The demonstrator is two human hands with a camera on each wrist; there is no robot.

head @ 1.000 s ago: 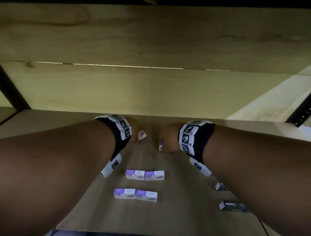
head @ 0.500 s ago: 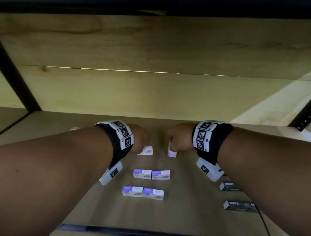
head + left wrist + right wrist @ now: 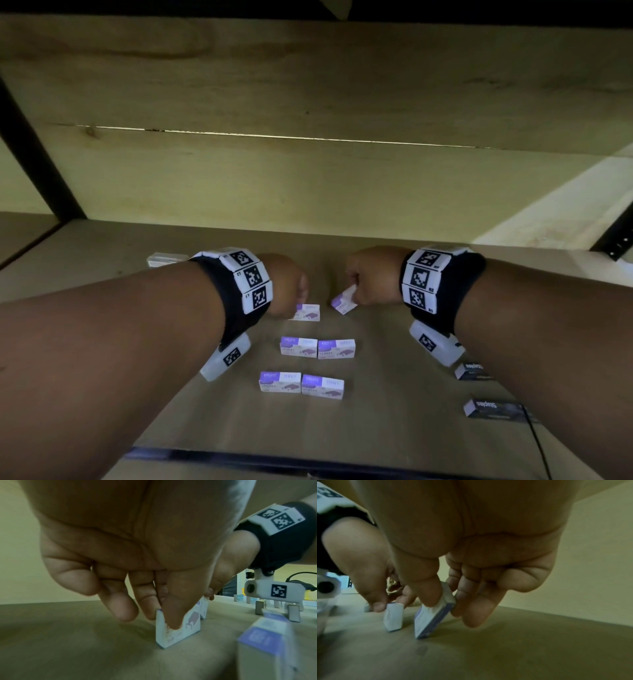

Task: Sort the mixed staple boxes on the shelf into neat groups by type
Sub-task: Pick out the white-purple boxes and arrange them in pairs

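My left hand (image 3: 289, 291) pinches a white-and-purple staple box (image 3: 308, 312) that sits on the wooden shelf (image 3: 394, 394); in the left wrist view the thumb and fingers hold this box (image 3: 178, 628) by its top. My right hand (image 3: 371, 277) pinches a second white-and-purple box (image 3: 344, 301), tilted, with one corner at the shelf surface; the right wrist view shows that box (image 3: 433, 616) between thumb and fingers. Nearer me lie two pairs of the same purple boxes (image 3: 317, 347) (image 3: 301, 385), side by side in rows.
Two black staple boxes (image 3: 474, 370) (image 3: 495, 408) lie at the right, partly behind my right forearm. Another pale box (image 3: 164, 259) shows at the back left behind my left arm. The shelf's back wall (image 3: 308, 185) stands close behind my hands.
Both hands have come down and towards me with their boxes. The left box now rests flat on the shelf behind the two rows; the right box has dropped to the surface, still tilted.
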